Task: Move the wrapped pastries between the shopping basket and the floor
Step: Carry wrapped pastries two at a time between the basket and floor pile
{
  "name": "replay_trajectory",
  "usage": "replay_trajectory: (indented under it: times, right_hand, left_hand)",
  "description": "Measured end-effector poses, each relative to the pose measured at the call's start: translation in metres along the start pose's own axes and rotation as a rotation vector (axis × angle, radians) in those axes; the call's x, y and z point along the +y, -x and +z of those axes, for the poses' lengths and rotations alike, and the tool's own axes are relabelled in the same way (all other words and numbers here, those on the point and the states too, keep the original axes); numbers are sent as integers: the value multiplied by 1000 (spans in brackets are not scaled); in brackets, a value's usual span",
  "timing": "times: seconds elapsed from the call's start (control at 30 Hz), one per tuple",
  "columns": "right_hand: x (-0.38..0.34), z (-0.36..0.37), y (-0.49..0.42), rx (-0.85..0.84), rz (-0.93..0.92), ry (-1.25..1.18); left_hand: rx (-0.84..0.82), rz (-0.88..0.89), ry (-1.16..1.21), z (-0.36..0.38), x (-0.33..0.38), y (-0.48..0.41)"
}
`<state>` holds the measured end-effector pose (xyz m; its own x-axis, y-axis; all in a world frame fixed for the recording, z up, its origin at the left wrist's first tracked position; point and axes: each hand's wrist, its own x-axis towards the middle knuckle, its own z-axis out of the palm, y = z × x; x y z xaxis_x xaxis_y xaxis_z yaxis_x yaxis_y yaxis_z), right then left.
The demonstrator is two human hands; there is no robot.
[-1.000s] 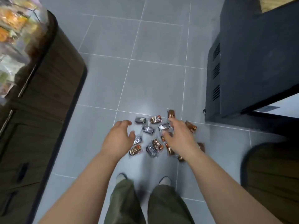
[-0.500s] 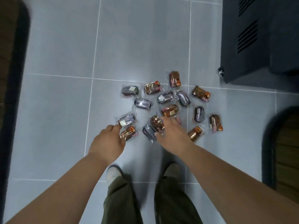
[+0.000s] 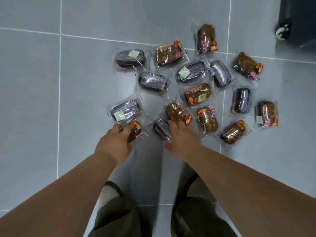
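**Both hands reach the nearest packs on the floor**

Head view: more than a dozen wrapped pastries [image 3: 198,94], brown nut-topped cakes and dark ridged ones in clear film, lie scattered on the grey tiled floor [image 3: 85,82], just in front of the person's feet. No shopping basket is in view.

The left hand [image 3: 114,142] curls its fingers onto a brown pastry with a red-and-orange label [image 3: 137,132] at the near left of the scatter and seems to pinch it. The right hand [image 3: 181,139] lies over a dark ridged pastry [image 3: 159,130], touching it, with its fingertips at the next brown pack [image 3: 177,111]. Blur hides whether those fingers grip anything, so I cannot tell.

A black cabinet [image 3: 301,17] on a white caster [image 3: 282,31] stands over the far right corner of the floor, well apart from the hands.

The packs are probably light. The cake inside looks soft and easy to crush, and the film is glossy and likely slippery. The flat sealed end of the wrapper is the safest hold, or a loose grasp across the short sides without squeezing.
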<state>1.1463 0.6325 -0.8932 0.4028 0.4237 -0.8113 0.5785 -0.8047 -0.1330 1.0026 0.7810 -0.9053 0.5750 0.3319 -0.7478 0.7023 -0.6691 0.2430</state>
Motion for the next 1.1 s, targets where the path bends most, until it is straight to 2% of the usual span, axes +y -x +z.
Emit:
replay_trajectory:
  times: [0.1, 0.2, 0.33, 0.53, 0.63, 0.77, 0.83, 0.9, 1.1]
  right_hand:
    - [5, 23, -23, -16, 12, 3]
    - [7, 42, -37, -22, 14, -30]
    - [1, 60, -43, 39, 40, -36]
    - [-5, 41, -23, 18, 32, -173]
    - [-10, 13, 6, -36, 61, -202]
    - [-20, -35, 57, 37, 59, -156]
    - [-25, -63, 85, 117, 39, -160]
    - [-32, -98, 116, 222, 49, -292]
    - [-57, -222, 221, 468, 48, -467]
  left_hand:
    - [8, 19, -43, 28, -8, -23]
    - [86, 12, -75, 51, -10, -34]
    - [168, 4, -130, 66, -9, -35]
    - [150, -13, 9, 46, 1, -10]
    - [163, -5, 10, 19, 14, 22]
    - [208, -32, 52, -34, 30, 61]
    - [231, -70, 85, -69, 42, 83]
    - [273, -97, 122, -108, 56, 105]
    - [472, -49, 245, -242, 109, 193]
